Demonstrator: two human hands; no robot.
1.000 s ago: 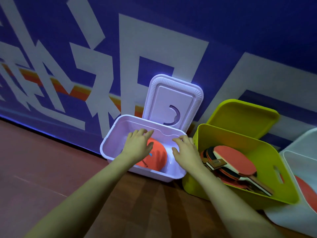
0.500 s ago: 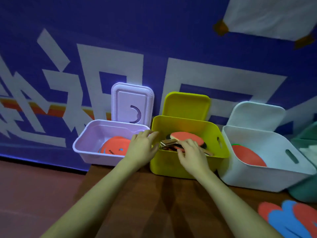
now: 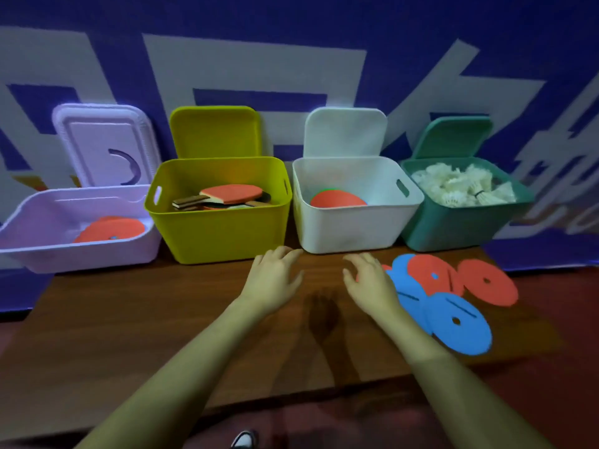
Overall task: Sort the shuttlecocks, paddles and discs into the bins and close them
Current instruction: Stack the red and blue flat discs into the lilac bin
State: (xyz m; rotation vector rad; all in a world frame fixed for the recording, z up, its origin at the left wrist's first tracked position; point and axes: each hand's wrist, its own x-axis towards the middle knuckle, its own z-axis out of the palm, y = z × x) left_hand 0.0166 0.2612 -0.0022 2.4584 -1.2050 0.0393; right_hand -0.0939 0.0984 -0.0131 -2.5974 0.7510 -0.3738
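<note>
Four smooth plastic bins are sitting in a row along the back of a brown wood-grain table [image 3: 129, 319], each with its lid propped upright against the blue printed wall. The shallow lilac bin [image 3: 81, 244] on the left is holding flat orange discs [image 3: 111, 229]. Next to it, the deep yellow bin [image 3: 223, 228] is holding paddles [image 3: 227, 197] with red rubber faces and layered wooden handles. The white bin [image 3: 350, 226] is holding an orange disc [image 3: 337, 199] leaning against its inner wall, and the teal bin [image 3: 453, 226] is heaped with feathery white shuttlecocks [image 3: 463, 187].

Both hands are hovering low over the table in front of the white bin, palms down, holding nothing. The left hand [image 3: 275, 280] is spreading relaxed, slightly bent fingers — the right hand [image 3: 369, 280] is doing the same, its edge overlapping the loose discs [image 3: 453, 296]. Those thin, matte rounds — blue and orange, each with a small centre hole — are lying overlapped on the table to the right.
</note>
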